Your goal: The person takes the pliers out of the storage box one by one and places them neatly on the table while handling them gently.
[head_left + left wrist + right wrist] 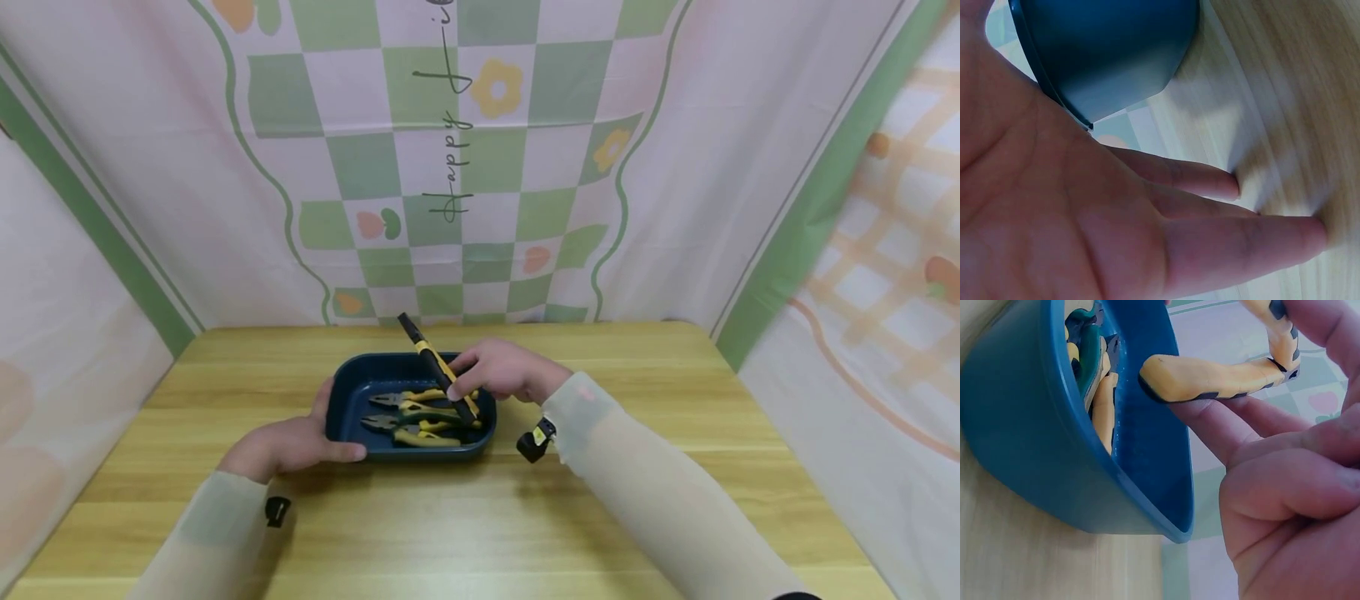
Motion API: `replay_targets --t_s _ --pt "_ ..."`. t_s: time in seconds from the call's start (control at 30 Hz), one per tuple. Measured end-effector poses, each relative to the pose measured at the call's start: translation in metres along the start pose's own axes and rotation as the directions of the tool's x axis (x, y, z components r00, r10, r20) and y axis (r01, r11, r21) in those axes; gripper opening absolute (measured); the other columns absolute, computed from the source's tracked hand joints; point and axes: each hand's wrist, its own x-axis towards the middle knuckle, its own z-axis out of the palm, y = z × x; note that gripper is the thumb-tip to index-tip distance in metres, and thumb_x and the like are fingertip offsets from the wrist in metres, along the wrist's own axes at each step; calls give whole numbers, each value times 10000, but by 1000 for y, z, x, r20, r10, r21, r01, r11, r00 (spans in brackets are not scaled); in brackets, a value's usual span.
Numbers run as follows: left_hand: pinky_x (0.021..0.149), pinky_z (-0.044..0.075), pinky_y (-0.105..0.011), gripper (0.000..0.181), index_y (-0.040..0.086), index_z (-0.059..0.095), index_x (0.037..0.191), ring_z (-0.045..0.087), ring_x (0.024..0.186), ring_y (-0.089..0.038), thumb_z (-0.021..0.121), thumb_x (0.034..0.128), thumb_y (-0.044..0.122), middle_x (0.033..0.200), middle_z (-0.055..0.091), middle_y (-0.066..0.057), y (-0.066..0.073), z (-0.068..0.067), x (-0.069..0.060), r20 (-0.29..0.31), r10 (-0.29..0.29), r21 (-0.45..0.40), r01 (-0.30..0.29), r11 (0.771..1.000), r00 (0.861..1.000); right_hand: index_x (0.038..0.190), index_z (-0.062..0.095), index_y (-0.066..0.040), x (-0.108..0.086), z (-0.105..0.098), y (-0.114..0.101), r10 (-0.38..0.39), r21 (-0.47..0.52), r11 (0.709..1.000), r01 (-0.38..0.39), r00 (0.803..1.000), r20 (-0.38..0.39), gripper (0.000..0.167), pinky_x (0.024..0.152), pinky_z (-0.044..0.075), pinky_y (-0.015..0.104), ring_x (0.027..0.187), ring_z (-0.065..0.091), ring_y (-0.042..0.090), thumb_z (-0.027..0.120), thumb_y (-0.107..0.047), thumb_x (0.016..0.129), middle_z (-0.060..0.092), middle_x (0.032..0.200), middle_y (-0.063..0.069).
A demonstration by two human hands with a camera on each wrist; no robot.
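A dark blue tray [420, 455] stands on the table with several pliers [422, 418] lying in it, their handles yellow and green. My right hand [510, 371] pinches another pair of pliers [433, 360] above the tray's right half, tilted, with its dark tip up and to the left. Its yellow and black handles [1210, 376] spread apart in the right wrist view. At the tray's left end rests my left hand [288, 446], thumb at the front corner of the rim. The left wrist view shows straight fingers [1241, 250] reaching down beside the tray's outer wall [1116, 69].
The wooden table [450, 533] extends on all sides of the tray. A checkered curtain [427, 167] hangs behind the table's back edge, and pale cloth walls [862, 350] close in the left and right sides.
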Motion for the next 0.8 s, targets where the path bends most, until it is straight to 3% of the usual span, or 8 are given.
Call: replay_targets --t_s 0.23,0.4,0.57,0.8 --pt "1029 298 -661 1332 73 -279 1517 359 1311 -544 757 831 554 1533 147 -407 1 1 0 -2 -3 -11 3 1000 1000 1280 665 -48 -6 -7 5 17 122 992 -16 1000 -8 524 435 262 259 434 240 110 816 -171 793 623 722 70" --pt "1021 310 -658 1341 73 -290 1512 380 1296 -544 753 828 567 1531 144 -409 2 0 0 -5 -8 2 8 1000 1000 1348 619 -56 -13 -20 14 40 190 981 -34 999 -28 579 446 243 255 452 249 109 803 -164 810 655 812 66" --pt "1021 311 -656 1337 77 -289 1513 381 1298 -539 753 831 561 1538 127 -404 1 -1 1 -5 -2 3 2 1000 1000 1393 577 -53 -25 -34 28 53 177 983 -40 996 -68 627 452 244 253 460 260 108 798 -195 824 706 1059 130" --pt "1040 290 -652 1331 78 -287 1514 354 1320 -530 750 833 562 1546 129 -394 -1 0 1 4 -9 -26 9 1000 1000 1277 656 -23 -40 -49 51 97 129 988 -82 989 -116 497 450 275 239 467 299 93 787 -209 836 689 1039 163"
